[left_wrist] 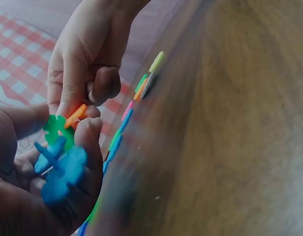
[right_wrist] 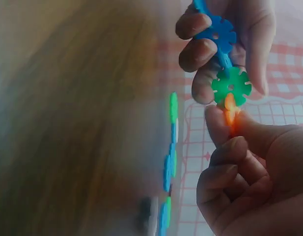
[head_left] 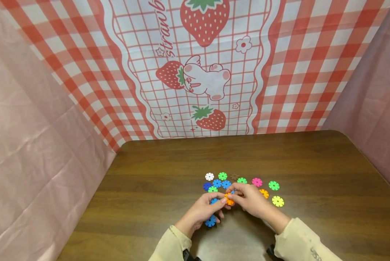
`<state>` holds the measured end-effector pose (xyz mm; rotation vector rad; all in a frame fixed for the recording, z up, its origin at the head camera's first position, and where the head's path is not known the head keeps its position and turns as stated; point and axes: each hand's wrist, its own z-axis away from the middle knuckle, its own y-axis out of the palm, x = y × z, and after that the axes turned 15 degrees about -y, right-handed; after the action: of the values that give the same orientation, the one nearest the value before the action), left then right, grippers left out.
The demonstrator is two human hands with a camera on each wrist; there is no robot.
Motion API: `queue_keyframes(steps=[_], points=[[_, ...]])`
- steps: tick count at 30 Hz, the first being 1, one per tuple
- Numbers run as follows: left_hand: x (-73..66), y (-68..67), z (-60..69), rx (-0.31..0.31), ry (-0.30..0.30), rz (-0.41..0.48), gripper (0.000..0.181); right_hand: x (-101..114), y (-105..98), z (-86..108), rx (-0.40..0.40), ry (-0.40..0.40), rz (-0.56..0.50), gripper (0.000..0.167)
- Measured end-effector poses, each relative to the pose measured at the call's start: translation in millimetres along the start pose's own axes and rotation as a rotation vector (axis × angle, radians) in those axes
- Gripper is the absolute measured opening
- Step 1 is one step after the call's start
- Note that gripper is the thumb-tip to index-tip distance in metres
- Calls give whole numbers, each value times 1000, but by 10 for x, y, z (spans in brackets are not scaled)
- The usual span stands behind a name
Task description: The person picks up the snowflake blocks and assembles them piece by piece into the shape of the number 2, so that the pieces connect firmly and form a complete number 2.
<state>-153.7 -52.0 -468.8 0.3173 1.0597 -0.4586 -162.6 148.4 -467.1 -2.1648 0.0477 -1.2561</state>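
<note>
My left hand (head_left: pixel 203 208) holds a short chain of notched plastic building discs. In the right wrist view, the chain has blue discs (right_wrist: pixel 220 34) and a green disc (right_wrist: pixel 232 86) at its end. An orange building disc (right_wrist: pixel 231 110) is pinched between the thumb and finger of my right hand (right_wrist: pixel 249 187). Its edge meets the green disc's rim, at an angle to it; how deep the notches engage I cannot tell. From the left wrist camera, the blue discs (left_wrist: pixel 65 177) lie within the left fingers, partly covered by them.
Loose discs lie flat on the wooden table (head_left: pixel 149 188) beyond the hands, among them a white disc (head_left: pixel 209 176), a pink disc (head_left: pixel 257 182) and a yellow disc (head_left: pixel 278 201). A checked strawberry cloth (head_left: pixel 201 83) hangs behind the table's far edge.
</note>
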Motion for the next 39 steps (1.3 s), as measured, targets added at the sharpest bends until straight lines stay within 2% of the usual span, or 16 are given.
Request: queue_keyframes(steps=[5, 7, 10, 14, 19, 22, 25, 29, 31, 36, 39], points=[[46, -6, -12, -29, 16, 53, 29, -19, -95, 67, 10, -94, 211, 4], [56, -19, -9, -57, 16, 70, 29, -15, -185, 106, 40, -100, 300, 7], [63, -34, 0, -113, 8, 83, 29, -9, -328, 176, 117, -66, 397, 13], [62, -36, 8, -168, 21, 90, 27, -20, -440, 267, 215, 4, 467, 23], [56, -11, 3, -175, 33, 140, 23, -69, -448, 355, 236, 6, 532, 35], [62, 14, -8, -177, 27, 163, 23, -95, -427, 383, 212, -2, 534, 39], [69, 39, -17, -172, 21, 171, 29, -106, -403, 383, 171, -5, 508, 34], [71, 72, -17, -148, 22, 181, 34, -92, -358, 356, 110, -59, 428, 18], [69, 89, -16, -138, 27, 190, 35, -82, -327, 342, 83, -96, 352, 12], [67, 123, -19, -119, 33, 216, 35, -51, -242, 310, 4, -131, 222, 10], [66, 142, -19, -99, 36, 227, 35, -33, -200, 290, -39, -149, 212, 12]])
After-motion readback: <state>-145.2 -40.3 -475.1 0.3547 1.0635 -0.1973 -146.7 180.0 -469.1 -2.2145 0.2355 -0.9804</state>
